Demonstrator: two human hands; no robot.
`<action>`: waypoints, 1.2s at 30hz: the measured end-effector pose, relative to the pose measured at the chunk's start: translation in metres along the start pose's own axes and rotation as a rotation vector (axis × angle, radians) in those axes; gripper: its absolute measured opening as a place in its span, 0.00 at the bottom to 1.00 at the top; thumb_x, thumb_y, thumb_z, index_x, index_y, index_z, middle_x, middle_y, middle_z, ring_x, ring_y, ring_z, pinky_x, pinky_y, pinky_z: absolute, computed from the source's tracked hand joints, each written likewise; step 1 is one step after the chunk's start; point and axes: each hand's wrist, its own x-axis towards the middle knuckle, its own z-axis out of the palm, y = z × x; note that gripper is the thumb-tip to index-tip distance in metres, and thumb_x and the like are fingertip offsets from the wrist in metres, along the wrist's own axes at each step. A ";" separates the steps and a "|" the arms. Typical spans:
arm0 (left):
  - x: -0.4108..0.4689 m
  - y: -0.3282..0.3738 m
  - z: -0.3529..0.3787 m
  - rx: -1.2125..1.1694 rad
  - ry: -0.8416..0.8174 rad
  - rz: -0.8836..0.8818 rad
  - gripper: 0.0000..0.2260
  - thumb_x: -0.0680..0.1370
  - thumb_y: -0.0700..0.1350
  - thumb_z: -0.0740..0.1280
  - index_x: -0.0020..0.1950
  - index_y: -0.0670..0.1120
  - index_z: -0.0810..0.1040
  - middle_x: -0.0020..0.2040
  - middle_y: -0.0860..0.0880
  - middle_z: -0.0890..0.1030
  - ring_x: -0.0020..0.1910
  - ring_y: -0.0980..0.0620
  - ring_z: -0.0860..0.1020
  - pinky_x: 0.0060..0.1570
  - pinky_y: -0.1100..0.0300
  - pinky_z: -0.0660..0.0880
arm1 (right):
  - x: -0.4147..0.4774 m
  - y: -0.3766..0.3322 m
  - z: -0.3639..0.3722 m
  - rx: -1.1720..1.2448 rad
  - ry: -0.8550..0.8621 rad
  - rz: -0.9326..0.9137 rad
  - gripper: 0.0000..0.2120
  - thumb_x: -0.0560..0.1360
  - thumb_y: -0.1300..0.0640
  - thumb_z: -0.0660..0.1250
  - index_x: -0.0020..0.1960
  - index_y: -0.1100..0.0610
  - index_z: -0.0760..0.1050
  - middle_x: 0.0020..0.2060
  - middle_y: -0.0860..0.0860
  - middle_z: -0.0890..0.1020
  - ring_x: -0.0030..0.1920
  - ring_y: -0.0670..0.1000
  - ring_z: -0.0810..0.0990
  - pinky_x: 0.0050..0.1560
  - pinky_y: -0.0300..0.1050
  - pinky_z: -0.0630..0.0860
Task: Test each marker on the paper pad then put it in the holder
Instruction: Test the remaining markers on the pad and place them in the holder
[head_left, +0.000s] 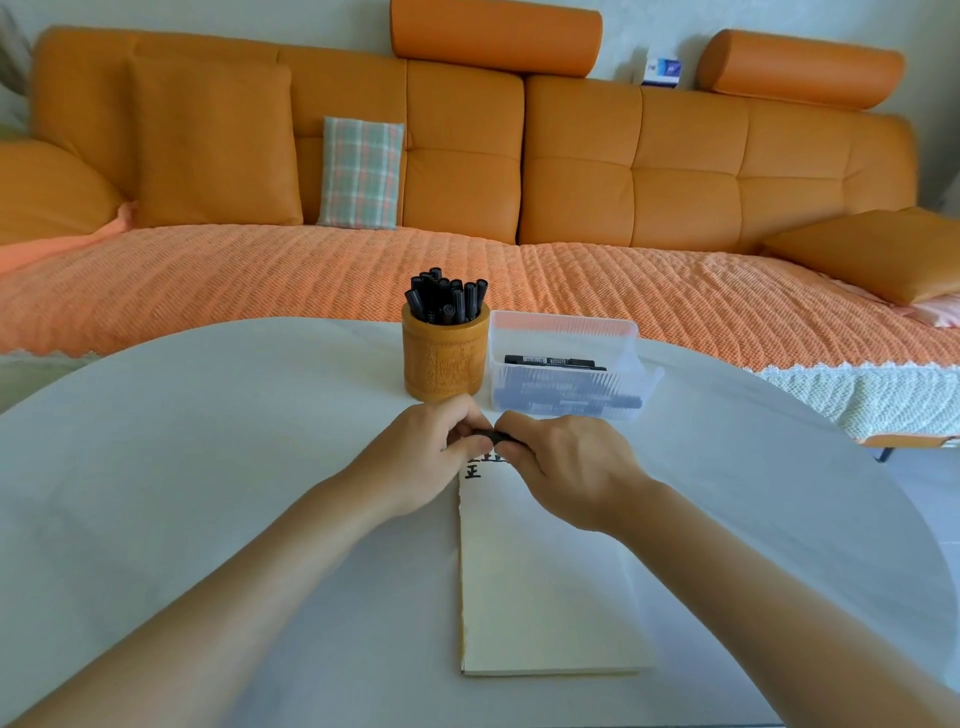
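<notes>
A black marker (491, 435) lies crosswise between my two hands, just above the top edge of the cream paper pad (540, 592). My left hand (426, 457) grips one end and my right hand (566, 467) grips the other; most of the marker is hidden by fingers. Black test marks (474, 470) show at the pad's top left corner. Behind my hands stands the carved wooden holder (445, 364), filled with several black markers (447, 296).
A clear plastic box (566, 364) with more black markers stands right of the holder. Everything rests on a round white table (182, 467). An orange sofa (467, 182) with a textured cover runs behind the table's far edge.
</notes>
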 end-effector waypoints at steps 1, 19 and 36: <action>0.000 0.000 -0.001 -0.003 0.002 0.004 0.01 0.79 0.47 0.67 0.49 0.53 0.78 0.41 0.57 0.79 0.38 0.63 0.75 0.35 0.71 0.67 | 0.000 0.001 -0.001 0.006 0.002 0.000 0.11 0.83 0.44 0.51 0.56 0.45 0.71 0.35 0.46 0.79 0.35 0.54 0.75 0.31 0.48 0.69; 0.001 -0.039 -0.015 0.338 0.060 -0.145 0.02 0.77 0.51 0.67 0.47 0.57 0.74 0.47 0.59 0.74 0.49 0.56 0.72 0.43 0.60 0.71 | 0.004 0.009 -0.008 0.736 0.042 0.155 0.29 0.76 0.73 0.52 0.55 0.43 0.79 0.53 0.47 0.77 0.49 0.45 0.78 0.53 0.42 0.76; 0.002 -0.041 -0.003 0.233 -0.147 -0.045 0.34 0.66 0.66 0.74 0.68 0.58 0.72 0.59 0.60 0.70 0.63 0.59 0.63 0.65 0.57 0.66 | 0.000 -0.006 0.019 1.123 0.130 0.465 0.03 0.73 0.65 0.71 0.44 0.62 0.77 0.36 0.60 0.84 0.30 0.53 0.77 0.30 0.39 0.72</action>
